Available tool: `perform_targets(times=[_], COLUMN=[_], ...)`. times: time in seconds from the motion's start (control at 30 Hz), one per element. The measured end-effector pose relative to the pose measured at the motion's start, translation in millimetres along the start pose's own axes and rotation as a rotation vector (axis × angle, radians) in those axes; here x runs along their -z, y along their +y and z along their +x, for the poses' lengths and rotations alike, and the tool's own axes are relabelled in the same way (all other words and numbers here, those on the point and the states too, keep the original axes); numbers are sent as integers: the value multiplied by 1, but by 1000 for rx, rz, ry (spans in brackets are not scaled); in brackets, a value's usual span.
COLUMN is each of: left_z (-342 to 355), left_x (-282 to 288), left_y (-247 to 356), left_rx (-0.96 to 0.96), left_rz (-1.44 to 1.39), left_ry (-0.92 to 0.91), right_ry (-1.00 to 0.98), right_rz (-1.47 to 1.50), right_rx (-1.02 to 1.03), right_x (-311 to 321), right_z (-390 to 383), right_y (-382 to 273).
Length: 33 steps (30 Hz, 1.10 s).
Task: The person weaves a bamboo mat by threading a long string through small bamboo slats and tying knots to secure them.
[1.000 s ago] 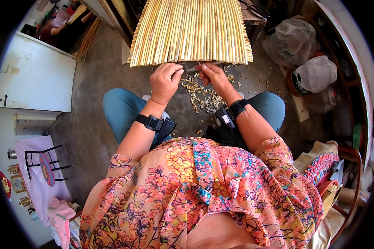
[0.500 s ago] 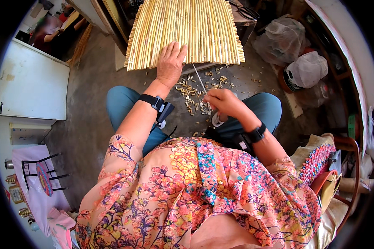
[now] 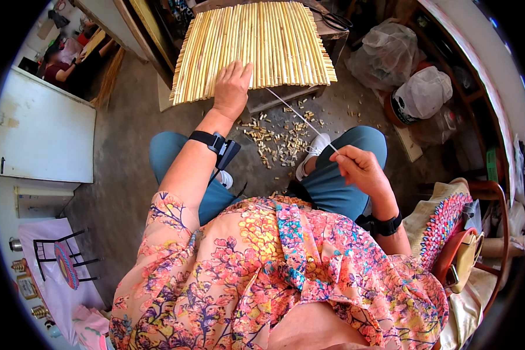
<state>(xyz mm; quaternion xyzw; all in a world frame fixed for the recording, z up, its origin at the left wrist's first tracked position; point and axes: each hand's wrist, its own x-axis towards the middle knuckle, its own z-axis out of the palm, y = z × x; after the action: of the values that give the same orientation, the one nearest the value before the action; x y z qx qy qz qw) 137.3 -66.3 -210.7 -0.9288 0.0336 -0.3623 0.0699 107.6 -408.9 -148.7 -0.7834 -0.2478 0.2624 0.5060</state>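
- Straw-yellow sticks, side by side, make up the mat (image 3: 251, 49), which lies on the bench (image 3: 332, 36); the bench's far right corner shows beyond it.
- Left hand (image 3: 232, 87): fingers stretched out flat on the mat's near edge, left of its middle, clasping nothing visible; whether the thumb goes underneath, I cannot tell.
- Right hand (image 3: 360, 169): curled, thumb and fingertips pinching a thin pale cord (image 3: 293, 109) that runs straight to the mat's near edge.
- Handling, as I judge it: the mat is light, stiff along its sticks, bendable across them, slightly slippery; a flat palm near an edge suits it. The cord seems soft and light, wanting a firm pinch.
- Count: one mat, one cord, two hands, two white shoes (image 3: 316, 149); dozens of sticks; floor (image 3: 128, 146) offcuts (image 3: 277, 143) too many to count.
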Motion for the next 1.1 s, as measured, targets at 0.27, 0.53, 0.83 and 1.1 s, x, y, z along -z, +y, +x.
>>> perform_targets(times=[0.27, 0.53, 0.83, 1.1], left_z=[61, 126, 185, 217], left_x=[74, 147, 185, 164], left_y=[-24, -40, -56, -47], left_rx=[-4, -39, -127, -221], left_rz=[-81, -72, 113, 284], left_ry=[123, 237, 154, 256], right_ry=[396, 570, 668, 887], right_rz=[156, 221, 346, 665], right_rx=[167, 390, 495, 815], right_x=[10, 33, 47, 64], right_z=[8, 27, 35, 51], right_y=[-12, -33, -45, -55])
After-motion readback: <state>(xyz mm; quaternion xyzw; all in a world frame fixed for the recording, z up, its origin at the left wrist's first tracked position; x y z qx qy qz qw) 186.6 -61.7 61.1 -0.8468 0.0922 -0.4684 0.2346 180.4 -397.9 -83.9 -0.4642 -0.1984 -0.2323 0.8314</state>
